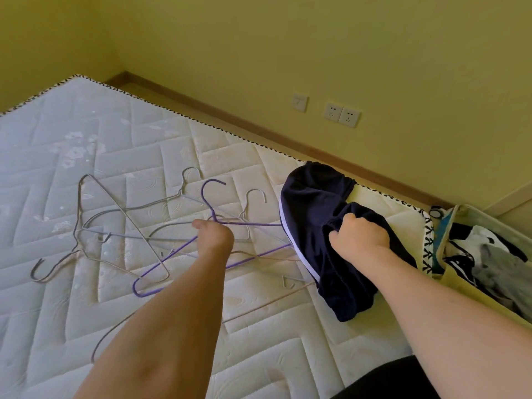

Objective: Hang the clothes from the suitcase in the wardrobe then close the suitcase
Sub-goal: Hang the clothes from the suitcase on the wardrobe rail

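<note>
— Both forearms reach out from the bottom edge over the mattress point(86, 145). What is each hand doing?

— Right hand point(358, 236) is clenched on a bunched fold of the dark navy garment point(313, 214), fingers curled tight into the cloth. That garment has a white stripe down its side and lies on the mattress near its right edge.

— And the other?

— Left hand point(214, 234) is closed around the purple hanger point(155, 269), gripping it near the base of its hook, just left of the garment. 1 end of the hanger's shoulder runs up against the garment's striped edge.

— Anything else on the mattress?

— Several grey wire hangers point(86, 226) lie tangled left of the garment, overlapping the purple one. I cannot count them surely.

— Where is the suitcase?

— Suitcase point(460, 280) stands open beside the mattress, right of the garment, at the frame's right edge. Inside it lie more clothes point(495, 269), black, white and grey, heaped together.

— Beyond that?

— Behind the mattress is a yellow wall with 2 sockets point(342, 114) and 1 switch point(300, 102), above the garment.
</note>
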A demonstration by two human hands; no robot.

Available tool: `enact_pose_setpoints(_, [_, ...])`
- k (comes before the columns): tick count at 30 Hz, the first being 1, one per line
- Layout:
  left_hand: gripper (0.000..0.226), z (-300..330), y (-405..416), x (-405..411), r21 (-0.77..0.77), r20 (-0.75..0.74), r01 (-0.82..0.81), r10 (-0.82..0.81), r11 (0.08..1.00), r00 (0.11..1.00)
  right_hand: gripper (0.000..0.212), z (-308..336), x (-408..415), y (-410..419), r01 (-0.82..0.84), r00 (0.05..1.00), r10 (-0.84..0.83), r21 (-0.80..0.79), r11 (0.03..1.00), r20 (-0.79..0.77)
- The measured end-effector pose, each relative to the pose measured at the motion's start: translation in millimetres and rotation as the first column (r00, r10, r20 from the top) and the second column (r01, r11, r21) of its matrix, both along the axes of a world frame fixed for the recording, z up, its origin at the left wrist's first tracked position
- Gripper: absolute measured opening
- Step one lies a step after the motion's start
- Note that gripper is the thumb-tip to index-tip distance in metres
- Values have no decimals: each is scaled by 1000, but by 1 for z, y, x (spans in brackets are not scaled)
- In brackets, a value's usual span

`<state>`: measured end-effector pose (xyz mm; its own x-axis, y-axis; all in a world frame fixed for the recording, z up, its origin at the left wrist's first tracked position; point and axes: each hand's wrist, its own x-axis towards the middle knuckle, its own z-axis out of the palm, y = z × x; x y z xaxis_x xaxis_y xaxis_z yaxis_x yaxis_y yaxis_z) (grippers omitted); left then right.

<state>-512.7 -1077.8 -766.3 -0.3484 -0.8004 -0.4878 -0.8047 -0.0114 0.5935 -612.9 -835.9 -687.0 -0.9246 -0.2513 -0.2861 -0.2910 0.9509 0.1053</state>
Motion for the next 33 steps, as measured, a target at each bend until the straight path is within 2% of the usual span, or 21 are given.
enact_pose_setpoints(3, [31,21,-3,0,60,3,85,-86,995,996,43,5,-1,1,-7,1000,7,10,1000,-26])
enact_pose_setpoints(5, [26,29,-5,-4,83,-61,48,-43,995,997,36,6,2,0,-59,990,65,48,997,-127])
enact_pose_setpoints(7, [38,37,-6,-9,239,-186,-87,134,967,973,27,9,5,-1,-95,965,110,76,993,-236])
enact_pose_setpoints(9, [47,50,-3,-9,312,-304,-275,370,909,878,26,14,7,1,-122,946,134,60,991,-296])
enact_pose_setpoints(11, [48,61,-1,-11,343,-356,-405,516,848,779,30,19,7,4,-135,944,140,37,990,-299])
enact_pose_setpoints(13, [46,80,4,-12,251,-346,-485,546,838,763,31,25,5,8,-127,962,129,25,992,-240])
enact_pose_setpoints(15, [47,96,8,-16,134,-353,-460,476,878,805,31,29,2,12,-87,976,90,24,996,-198])
enact_pose_setpoints(19, [46,119,21,-25,54,-421,-274,271,960,866,42,27,-2,18,26,987,-27,-4,1000,-156])
enact_pose_setpoints(22, [33,132,38,-29,-98,-444,-71,20,993,896,40,27,-4,21,25,989,-23,13,1000,-145])
enact_pose_setpoints(24, [38,146,54,-35,-203,-493,34,-132,979,860,41,33,-6,25,90,986,-91,-13,996,-137])
enact_pose_setpoints(27, [45,177,73,-45,-262,-584,133,-267,956,767,42,42,-15,36,254,961,-270,-180,950,-66])
enact_pose_setpoints(30, [47,212,90,-53,-396,-557,209,-415,894,719,43,50,-27,57,380,915,-403,-348,857,7])
enact_pose_setpoints(33, [51,244,113,-56,-518,-523,236,-523,822,673,46,59,-34,75,453,882,-468,-391,801,62])
